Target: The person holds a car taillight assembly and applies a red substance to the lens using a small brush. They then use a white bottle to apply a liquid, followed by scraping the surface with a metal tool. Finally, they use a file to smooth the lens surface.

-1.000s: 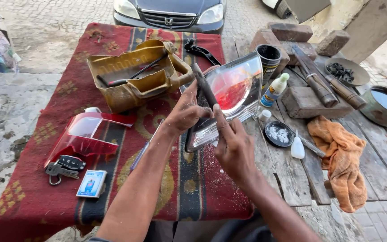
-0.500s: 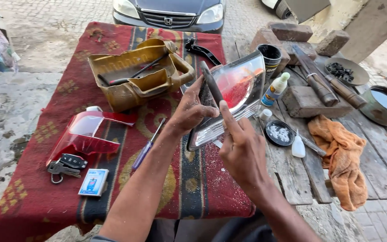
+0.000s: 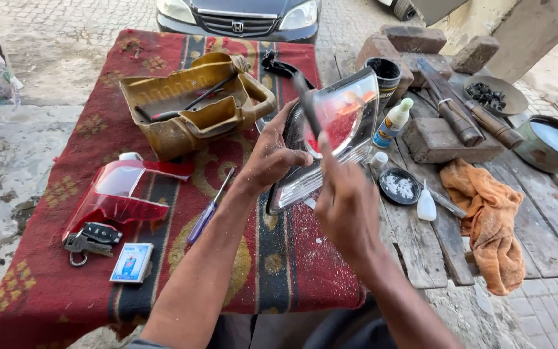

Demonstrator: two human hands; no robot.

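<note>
Tail-light lens [image 3: 330, 139] stands tilted on edge at the middle of the red patterned cloth [image 3: 53, 284], its lower clear section resting on the cloth near the plank table [image 3: 550, 226]. The left hand [image 3: 271, 158] is closed around the lens's left edge and steadies it. The right hand [image 3: 347, 203] is closed on a slim dark tool [image 3: 306, 103], whose tip bears on the red inner face; what kind of tool it is cannot be told.

White chips lie scattered on the cloth below the lens.

Risk: the lens is supported only by one hand and one edge. Excess tool pressure could likely crack the plastic or make it slip sideways toward the small dish of white bits [image 3: 400, 187] and the glue bottle [image 3: 392, 123] just beside it. A tool slip could strike the left fingers, which sit close to the tip.
</note>
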